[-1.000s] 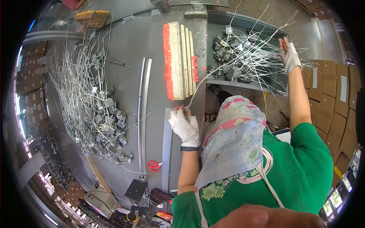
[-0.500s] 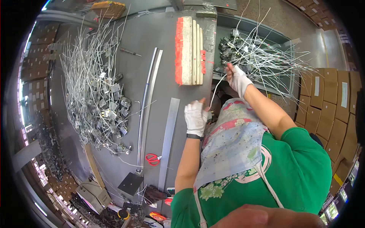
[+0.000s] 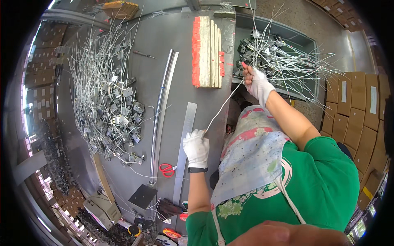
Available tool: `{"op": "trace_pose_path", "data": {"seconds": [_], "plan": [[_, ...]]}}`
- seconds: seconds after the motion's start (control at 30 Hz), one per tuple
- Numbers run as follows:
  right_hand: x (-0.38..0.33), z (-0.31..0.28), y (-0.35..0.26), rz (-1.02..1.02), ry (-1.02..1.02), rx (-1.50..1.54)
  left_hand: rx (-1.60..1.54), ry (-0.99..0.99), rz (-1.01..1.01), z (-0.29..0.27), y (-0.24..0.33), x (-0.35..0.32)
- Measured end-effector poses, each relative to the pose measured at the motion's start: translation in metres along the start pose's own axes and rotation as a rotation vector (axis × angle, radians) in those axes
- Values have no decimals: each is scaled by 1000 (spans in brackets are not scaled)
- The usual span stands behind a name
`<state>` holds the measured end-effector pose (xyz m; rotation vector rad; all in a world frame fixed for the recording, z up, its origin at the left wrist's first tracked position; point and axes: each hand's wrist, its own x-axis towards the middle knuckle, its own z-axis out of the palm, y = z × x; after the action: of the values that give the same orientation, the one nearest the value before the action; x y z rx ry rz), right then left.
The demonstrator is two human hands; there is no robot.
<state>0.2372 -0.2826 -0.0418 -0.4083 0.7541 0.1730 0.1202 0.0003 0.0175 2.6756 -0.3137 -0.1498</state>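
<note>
A white wire [image 3: 220, 110] stretches between my two hands, which wear white gloves with bare fingertips. My left hand [image 3: 196, 149] is closed on its lower end, over the table beside a flat metal strip [image 3: 185, 143]. Farther right, my right hand [image 3: 258, 86] pinches the same wire at the near left side of a grey bin [image 3: 317, 65]. In the bin lies a heap of small dark parts with white wires [image 3: 283, 57]; whether the held wire joins one of them is hidden.
On the table's left sits a pile of wired grey parts [image 3: 117, 110]. Two long metal rails [image 3: 163, 106], red-handled scissors [image 3: 166, 170], a screwdriver [image 3: 143, 54] and stacked wooden strips with orange-red edges [image 3: 207, 53] lie on the table. Cardboard boxes [image 3: 349, 110] are stacked at right.
My left hand has moved left and toward me, drawing the wire into a longer, straighter span. My right hand has stayed by the bin, shifting only slightly.
</note>
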Motion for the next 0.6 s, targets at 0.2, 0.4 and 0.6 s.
{"op": "trace_pose_path", "data": {"seconds": [0.2, 0.4, 0.6], "plan": [[16, 5, -2, 211, 108, -78, -559, -157, -220, 19, 44, 44], [-15, 28, -10, 63, 106, -214, -681, 7, -135, 43, 11, 34], [47, 51, -27, -225, -170, -695, -441, -96, -92, 57, 60, 69]]}}
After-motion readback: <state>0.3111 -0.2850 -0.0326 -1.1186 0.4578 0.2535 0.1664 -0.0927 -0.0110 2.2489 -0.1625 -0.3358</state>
